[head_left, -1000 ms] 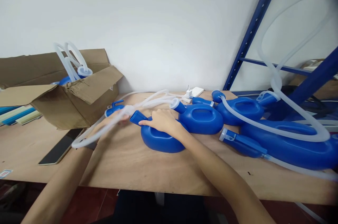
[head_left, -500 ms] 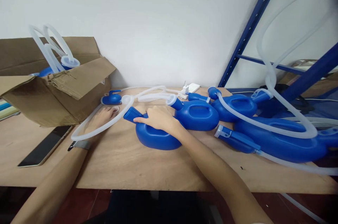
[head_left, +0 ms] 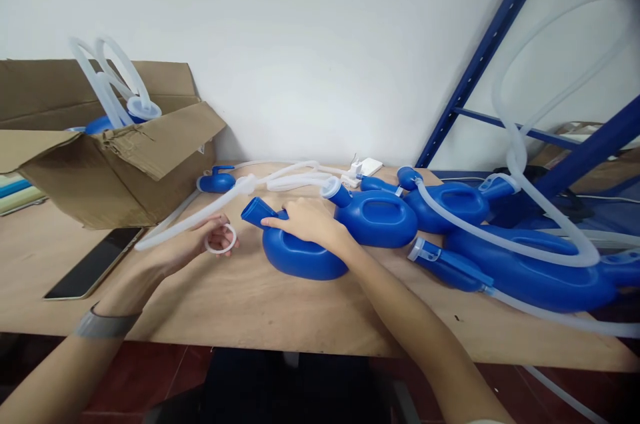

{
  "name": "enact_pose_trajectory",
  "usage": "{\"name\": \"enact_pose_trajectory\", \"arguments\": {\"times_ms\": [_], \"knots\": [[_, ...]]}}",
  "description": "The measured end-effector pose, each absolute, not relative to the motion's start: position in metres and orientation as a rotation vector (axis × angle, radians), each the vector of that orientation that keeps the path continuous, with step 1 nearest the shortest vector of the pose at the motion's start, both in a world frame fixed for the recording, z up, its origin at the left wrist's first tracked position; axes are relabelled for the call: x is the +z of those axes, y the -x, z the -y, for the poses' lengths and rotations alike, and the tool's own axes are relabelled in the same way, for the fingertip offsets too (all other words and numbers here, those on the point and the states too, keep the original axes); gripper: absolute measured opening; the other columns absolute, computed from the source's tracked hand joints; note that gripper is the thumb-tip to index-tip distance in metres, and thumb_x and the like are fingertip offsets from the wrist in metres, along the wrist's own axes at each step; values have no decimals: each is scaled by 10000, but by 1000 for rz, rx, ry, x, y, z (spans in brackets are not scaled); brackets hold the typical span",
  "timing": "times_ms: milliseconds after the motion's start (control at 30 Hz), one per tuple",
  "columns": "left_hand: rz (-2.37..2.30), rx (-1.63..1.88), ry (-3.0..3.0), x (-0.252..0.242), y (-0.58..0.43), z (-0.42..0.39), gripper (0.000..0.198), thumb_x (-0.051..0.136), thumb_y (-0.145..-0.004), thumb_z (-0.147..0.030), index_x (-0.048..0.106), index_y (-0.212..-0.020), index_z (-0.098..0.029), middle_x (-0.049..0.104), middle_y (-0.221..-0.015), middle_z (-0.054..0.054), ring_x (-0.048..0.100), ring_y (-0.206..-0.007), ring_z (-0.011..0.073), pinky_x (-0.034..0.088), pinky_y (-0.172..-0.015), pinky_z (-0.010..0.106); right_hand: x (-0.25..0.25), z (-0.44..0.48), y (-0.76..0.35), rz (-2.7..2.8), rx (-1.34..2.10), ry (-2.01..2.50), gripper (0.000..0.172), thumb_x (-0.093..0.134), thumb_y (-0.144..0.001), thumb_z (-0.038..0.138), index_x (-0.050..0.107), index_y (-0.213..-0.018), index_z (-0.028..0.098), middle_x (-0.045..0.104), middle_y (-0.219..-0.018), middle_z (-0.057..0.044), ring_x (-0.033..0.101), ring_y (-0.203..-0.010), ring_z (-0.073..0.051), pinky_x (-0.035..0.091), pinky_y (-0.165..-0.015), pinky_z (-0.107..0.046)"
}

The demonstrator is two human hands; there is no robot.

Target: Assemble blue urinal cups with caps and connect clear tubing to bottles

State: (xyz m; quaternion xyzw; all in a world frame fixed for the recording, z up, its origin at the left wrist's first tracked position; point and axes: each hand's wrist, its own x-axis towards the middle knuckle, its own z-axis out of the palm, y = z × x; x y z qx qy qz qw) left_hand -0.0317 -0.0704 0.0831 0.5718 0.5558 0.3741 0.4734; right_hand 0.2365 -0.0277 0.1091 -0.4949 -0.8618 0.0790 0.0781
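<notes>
Between the fingers of my left hand [head_left: 193, 242] is a thin white ring [head_left: 221, 251], held just above the table. My right hand [head_left: 313, 219] grips a blue plastic urinal bottle [head_left: 300, 257] from above; its open square neck [head_left: 257, 212] points up and left and has no cap on it. A translucent white hose [head_left: 200, 214] passes behind my left hand. Just right of the held bottle stands another blue bottle [head_left: 385, 234] with a pale collar on its neck. A smaller blue piece [head_left: 217, 182] lies behind, beside the box.
On the left, an open cardboard box [head_left: 165, 201] holds hoses and blue bottles, with a phone [head_left: 93, 267] before it. Several blue bottles and a long bottle-like piece [head_left: 450, 267] crowd the right, near the blue metal shelf frame [head_left: 470, 87]. A white plug [head_left: 355, 167] sits at the back.
My left hand has come up and nearer from the back of the table, bringing the white ring with it. My right hand stays on the blue bottle. The view has shifted slightly.
</notes>
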Motion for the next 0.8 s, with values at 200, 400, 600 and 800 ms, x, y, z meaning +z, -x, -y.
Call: {"name": "enact_pose_trajectory", "arguments": {"times_ms": [200, 400, 600, 800], "knots": [[-1351, 1034, -1277, 106, 12, 58, 477, 650, -834, -592, 571, -578, -197, 652, -578, 87, 528, -504, 175, 380, -456, 277, 107, 26, -237, 2596, 278, 1422, 747, 428, -998, 810, 818, -1105, 182, 818, -1133, -156, 758, -1033, -333, 536, -882, -379], [-1623, 1193, -1471, 93, -7, 43, 480, 580, -898, -620, 553, -635, -219, 521, -534, -2, 453, -511, 153, 382, -492, 265, 108, 28, -238, 2614, 289, 1427, 755, 437, -991, 816, 820, -1085, 172, 817, -1135, -161, 761, -1013, -328, 523, -890, -374], [-1761, 1046, -1721, 92, -20, 33, 358, 478, -895, -561, 643, -870, -244, 671, -807, 6, 635, -804, 242, 529, -789, 355, 104, 27, -239, 2628, 250, 1379, 751, 436, -989, 820, 820, -1046, 177, 821, -1056, -154, 759, -953, -321, 513, -855, -376], [-1449, 1034, -1567, 95, -29, 27, 328, 538, -815, -477, 694, -942, -218, 777, -1002, 64, 703, -1032, 310, 573, -868, 405, 104, 27, -239, 2613, 286, 1327, 691, 464, -1000, 788, 810, -967, 192, 821, -1005, -124, 758, -950, -310, 509, -805, -356]]}}
